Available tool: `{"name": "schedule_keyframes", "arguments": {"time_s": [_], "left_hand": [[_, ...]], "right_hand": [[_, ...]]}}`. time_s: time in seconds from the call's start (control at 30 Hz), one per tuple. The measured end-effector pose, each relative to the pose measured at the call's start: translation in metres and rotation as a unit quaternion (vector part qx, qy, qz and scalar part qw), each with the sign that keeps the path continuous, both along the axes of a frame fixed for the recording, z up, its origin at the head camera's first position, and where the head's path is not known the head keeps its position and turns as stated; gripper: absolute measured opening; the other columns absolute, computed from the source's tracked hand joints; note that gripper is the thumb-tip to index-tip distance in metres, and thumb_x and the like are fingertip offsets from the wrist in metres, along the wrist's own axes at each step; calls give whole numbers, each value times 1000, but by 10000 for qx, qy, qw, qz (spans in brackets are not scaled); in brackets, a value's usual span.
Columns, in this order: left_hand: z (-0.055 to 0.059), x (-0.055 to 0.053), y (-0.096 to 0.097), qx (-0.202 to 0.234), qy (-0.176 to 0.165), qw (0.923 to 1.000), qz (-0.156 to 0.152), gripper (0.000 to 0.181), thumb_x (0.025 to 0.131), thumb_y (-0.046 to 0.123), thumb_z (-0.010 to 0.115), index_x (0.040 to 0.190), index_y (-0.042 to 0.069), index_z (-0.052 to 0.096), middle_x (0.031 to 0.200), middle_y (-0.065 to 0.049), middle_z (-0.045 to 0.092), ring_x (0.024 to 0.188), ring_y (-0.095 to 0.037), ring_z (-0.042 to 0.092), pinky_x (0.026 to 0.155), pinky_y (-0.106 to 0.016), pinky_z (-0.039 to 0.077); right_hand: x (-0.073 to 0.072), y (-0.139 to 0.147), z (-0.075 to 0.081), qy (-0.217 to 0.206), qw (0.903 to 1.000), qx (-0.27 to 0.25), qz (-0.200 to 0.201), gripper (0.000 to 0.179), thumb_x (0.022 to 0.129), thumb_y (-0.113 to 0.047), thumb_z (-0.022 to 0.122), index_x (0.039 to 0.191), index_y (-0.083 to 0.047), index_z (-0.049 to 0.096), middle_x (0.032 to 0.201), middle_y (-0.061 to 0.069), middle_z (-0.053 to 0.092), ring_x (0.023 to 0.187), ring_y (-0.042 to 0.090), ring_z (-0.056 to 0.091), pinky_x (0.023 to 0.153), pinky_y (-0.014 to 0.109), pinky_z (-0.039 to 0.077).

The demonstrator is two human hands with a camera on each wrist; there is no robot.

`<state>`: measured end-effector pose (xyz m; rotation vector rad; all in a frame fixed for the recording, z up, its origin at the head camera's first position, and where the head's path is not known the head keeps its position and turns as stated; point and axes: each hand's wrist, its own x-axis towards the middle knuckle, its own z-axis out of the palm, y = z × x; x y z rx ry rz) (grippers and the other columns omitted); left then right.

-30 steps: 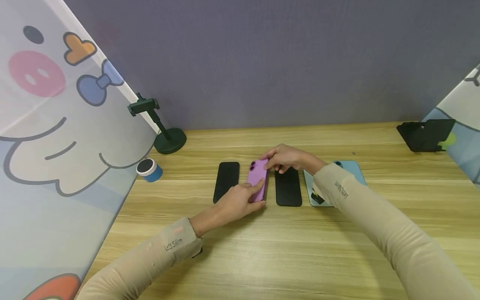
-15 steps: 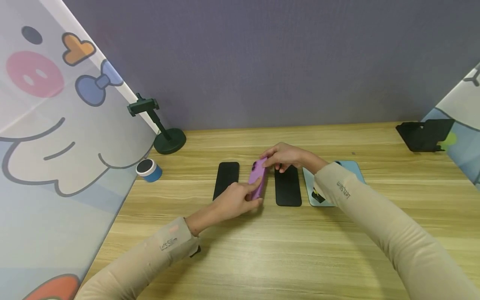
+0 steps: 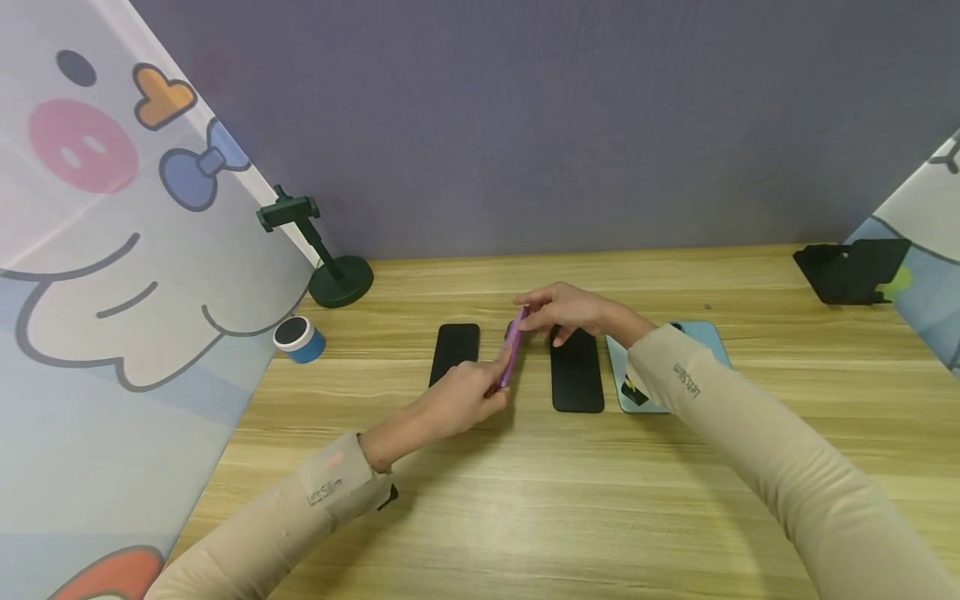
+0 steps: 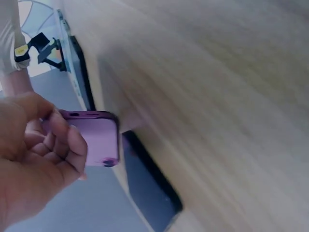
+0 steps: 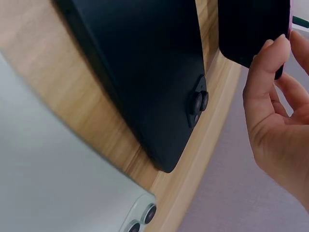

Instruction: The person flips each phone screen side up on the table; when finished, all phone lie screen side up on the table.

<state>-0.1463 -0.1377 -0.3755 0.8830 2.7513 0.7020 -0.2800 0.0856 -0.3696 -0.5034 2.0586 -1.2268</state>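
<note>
A purple phone (image 3: 513,350) is tilted up on its long edge, so the head view shows it almost edge-on. Its purple back (image 4: 99,137), with the camera lens, faces left; its dark screen (image 5: 251,29) faces right. My left hand (image 3: 465,396) holds the near end between thumb and fingers. At the far end, the fingertips of my right hand (image 3: 566,308) pinch it. One black phone (image 3: 453,350) lies to the left, partly behind my left hand. Another black phone (image 3: 577,379) lies face down to the right, under my right hand.
A wide pale blue device (image 3: 708,337) with camera lenses lies right of the phones, partly hidden by my right sleeve. A dark green phone stand (image 3: 339,279) and a blue-and-white jar (image 3: 300,342) are at the left. A black stand (image 3: 855,271) sits at the back right.
The purple phone has turned from lying back up to standing on its long edge, its back swinging to the left. Both hands kept hold; the left hand shifted slightly left.
</note>
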Motion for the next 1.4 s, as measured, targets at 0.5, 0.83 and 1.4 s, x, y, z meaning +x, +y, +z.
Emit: {"name": "schedule_keyframes", "arguments": {"time_s": [0.5, 0.83, 1.4], "left_hand": [[-4, -10, -24, 977, -1005, 9846, 1043, 59, 103, 13, 57, 157, 7, 32, 71, -4, 62, 54, -12, 57, 48, -21, 42], [-16, -13, -30, 2385, -1818, 9418, 1519, 57, 103, 14, 56, 155, 4, 34, 84, -17, 69, 73, -27, 71, 71, -31, 60], [-23, -11, -25, 4214, -2710, 8340, 2311, 57, 103, 9, 51, 157, 5, 32, 81, -4, 66, 72, -10, 65, 79, -28, 58]], "right_hand": [[2, 1, 0, -216, 9996, -121, 138, 76, 98, -29, 65, 161, -22, 24, 122, 11, 55, 91, 34, 62, 64, 36, 58], [5, 7, -6, -295, 9992, -124, 243, 78, 100, -30, 62, 163, -19, 17, 129, 15, 52, 92, 32, 62, 63, 34, 58], [12, 3, -12, -792, 9966, 17, 208, 90, 101, -35, 60, 163, -15, -2, 147, 16, 45, 88, 23, 67, 66, 35, 60]]}}
